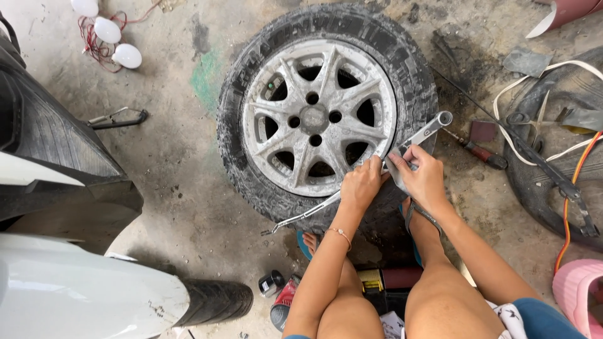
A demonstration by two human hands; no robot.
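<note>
We have just one camera. It sits on the person's head and looks almost straight down at the ground. We see our own knees at the bottom edge, so the camera is right above them. Our arms reach away from us, up into the middle of the picture. The left hand [360, 186] and the right hand [422, 177] are close below the camera. The wheel [326, 113] lies flat on the concrete floor [182, 188], and we look right onto its face. The view is wide, so we also see a white vehicle [75, 289] at the left edge. No second view shares this scene.
</note>
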